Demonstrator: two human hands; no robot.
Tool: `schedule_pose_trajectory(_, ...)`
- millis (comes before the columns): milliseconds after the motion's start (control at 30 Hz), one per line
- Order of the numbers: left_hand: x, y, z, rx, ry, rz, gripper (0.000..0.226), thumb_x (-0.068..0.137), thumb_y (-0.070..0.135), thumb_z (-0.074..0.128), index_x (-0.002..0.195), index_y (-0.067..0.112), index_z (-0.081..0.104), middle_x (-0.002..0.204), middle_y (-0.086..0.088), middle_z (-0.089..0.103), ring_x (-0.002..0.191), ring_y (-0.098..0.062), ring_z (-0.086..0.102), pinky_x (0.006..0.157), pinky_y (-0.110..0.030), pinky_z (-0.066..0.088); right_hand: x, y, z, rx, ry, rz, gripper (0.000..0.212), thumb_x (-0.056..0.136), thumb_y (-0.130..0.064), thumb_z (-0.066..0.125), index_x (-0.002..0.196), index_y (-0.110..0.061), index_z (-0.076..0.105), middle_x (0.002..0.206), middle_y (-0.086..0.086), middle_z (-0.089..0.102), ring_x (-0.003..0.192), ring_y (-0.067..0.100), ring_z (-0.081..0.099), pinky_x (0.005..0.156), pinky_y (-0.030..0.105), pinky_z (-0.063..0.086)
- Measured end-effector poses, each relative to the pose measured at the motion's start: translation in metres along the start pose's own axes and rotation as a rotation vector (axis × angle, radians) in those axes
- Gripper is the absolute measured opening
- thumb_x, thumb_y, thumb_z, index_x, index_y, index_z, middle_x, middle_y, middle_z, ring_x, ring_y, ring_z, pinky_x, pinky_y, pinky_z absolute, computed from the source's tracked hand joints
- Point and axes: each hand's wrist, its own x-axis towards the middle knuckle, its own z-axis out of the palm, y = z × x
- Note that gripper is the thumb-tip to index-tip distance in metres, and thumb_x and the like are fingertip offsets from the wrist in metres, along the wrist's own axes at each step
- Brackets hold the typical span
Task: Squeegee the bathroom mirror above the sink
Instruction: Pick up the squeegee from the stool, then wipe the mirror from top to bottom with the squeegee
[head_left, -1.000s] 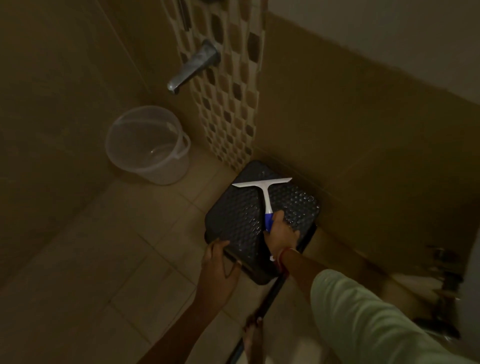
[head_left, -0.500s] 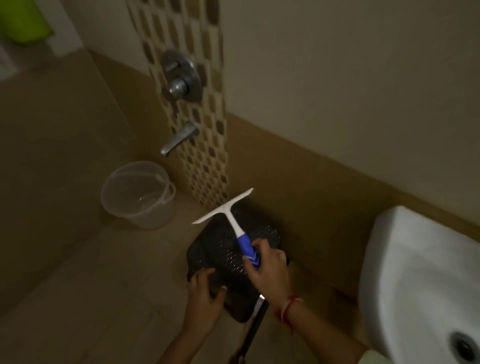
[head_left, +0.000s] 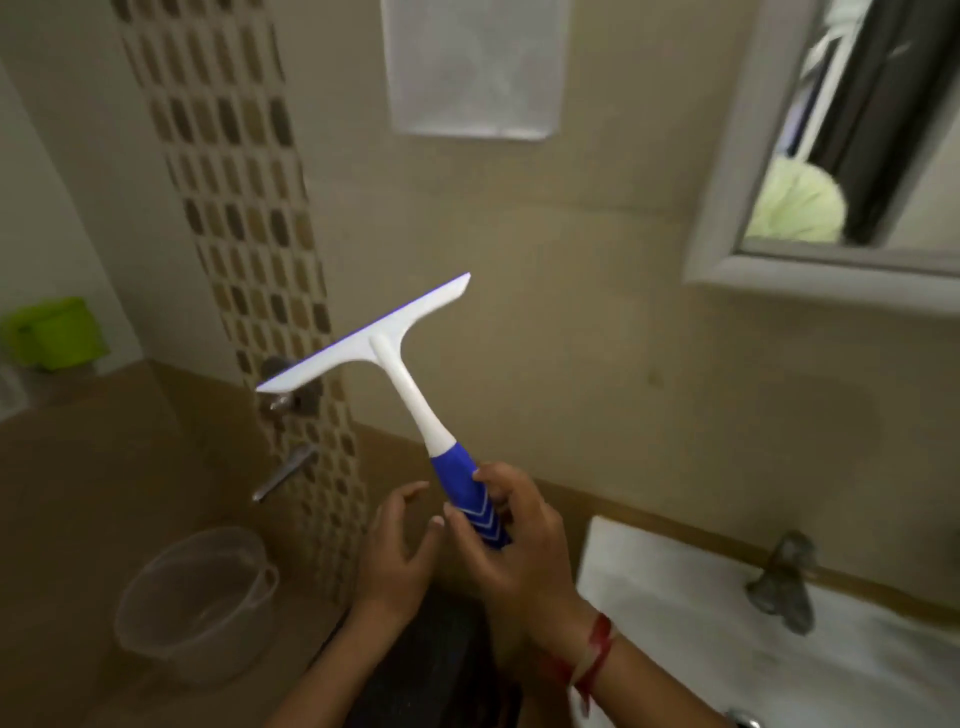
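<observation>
A white squeegee (head_left: 387, 345) with a blue grip is held upright in mid-air, its blade tilted up to the right. My right hand (head_left: 511, 540) is closed around the blue grip. My left hand (head_left: 397, 545) hovers just left of the grip with fingers spread, holding nothing. The framed mirror (head_left: 852, 140) hangs at the upper right, well above and to the right of the blade. Below it, at the lower right, is the white sink (head_left: 727, 639) with its tap (head_left: 784, 582).
A clear plastic bucket (head_left: 192, 597) stands on the floor at the lower left, under a wall spout (head_left: 283, 473) and valve on a mosaic tile strip. A dark stool (head_left: 431, 660) lies below my hands. A white panel (head_left: 472, 67) hangs on the wall; a green object (head_left: 52, 332) sits far left.
My right hand lifted the squeegee off the stool and raised it to chest height. My left hand left the stool. The view tilted up, bringing the mirror and sink in.
</observation>
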Motion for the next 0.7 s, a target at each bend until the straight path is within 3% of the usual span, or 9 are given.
schedule_pose_trajectory(133, 0.019, 0.075, 0.031, -0.012, -0.023, 0.177, 0.032, 0.087, 0.021, 0.063, 0.112, 0.035, 0.049, 0.118, -0.001, 0.057, 0.110, -0.019, 0.055, 0.094, -0.050, 0.046, 0.032, -0.031, -0.072, 0.003, 0.087, -0.069, 0.041, 0.081, -0.032, 0.065, 0.116, -0.034, 0.043, 0.104, -0.020, 0.053, 0.075, 0.000, 0.061, 0.058, 0.013, 0.052)
schedule_pose_trajectory(233, 0.040, 0.136, 0.053, 0.026, 0.029, 0.420, 0.025, 0.088, 0.023, 0.059, 0.112, 0.026, 0.050, 0.115, -0.002, 0.058, 0.107, -0.022, 0.056, 0.092, -0.044, 0.046, 0.055, -0.048, -0.129, -0.012, 0.152, -0.133, 0.041, 0.085, -0.032, 0.063, 0.121, -0.036, 0.044, 0.100, -0.008, 0.057, 0.071, -0.001, 0.059, 0.059, 0.006, 0.045)
schedule_pose_trajectory(333, 0.060, 0.194, 0.074, 0.031, 0.087, 0.590, 0.026, 0.089, 0.015, 0.059, 0.113, 0.021, 0.053, 0.115, 0.002, 0.056, 0.109, -0.017, 0.053, 0.091, -0.034, 0.043, 0.076, -0.063, -0.187, -0.084, 0.226, -0.203, 0.042, 0.085, -0.031, 0.061, 0.121, -0.038, 0.041, 0.103, 0.000, 0.059, 0.071, 0.007, 0.063, 0.058, 0.011, 0.051)
schedule_pose_trajectory(433, 0.073, 0.246, 0.094, 0.045, 0.152, 0.719, 0.025, 0.089, 0.018, 0.057, 0.113, 0.019, 0.054, 0.114, -0.001, 0.055, 0.108, -0.017, 0.050, 0.088, -0.032, 0.040, 0.090, -0.071, -0.238, -0.147, 0.301, -0.250, 0.039, 0.085, -0.027, 0.061, 0.119, -0.029, 0.041, 0.106, 0.001, 0.057, 0.065, 0.012, 0.063, 0.050, 0.018, 0.053)
schedule_pose_trajectory(567, 0.090, 0.300, 0.116, 0.103, 0.210, 0.846, 0.034, 0.083, 0.022, 0.053, 0.116, 0.013, 0.052, 0.119, -0.008, 0.053, 0.113, -0.020, 0.043, 0.093, -0.029, 0.033, 0.107, -0.072, -0.289, -0.209, 0.374, -0.258, 0.049, 0.081, -0.009, 0.066, 0.120, -0.024, 0.040, 0.119, -0.004, 0.050, 0.078, 0.009, 0.065, 0.055, 0.009, 0.050)
schedule_pose_trajectory(700, 0.114, 0.337, 0.124, 0.137, 0.280, 0.884, 0.042, 0.087, 0.024, 0.056, 0.126, 0.013, 0.045, 0.133, -0.011, 0.043, 0.124, -0.024, 0.037, 0.098, -0.031, 0.027, 0.130, -0.083, -0.317, -0.274, 0.431, -0.280, 0.050, 0.080, -0.002, 0.066, 0.123, -0.008, 0.042, 0.112, -0.022, 0.048, 0.085, 0.001, 0.063, 0.059, 0.008, 0.051)
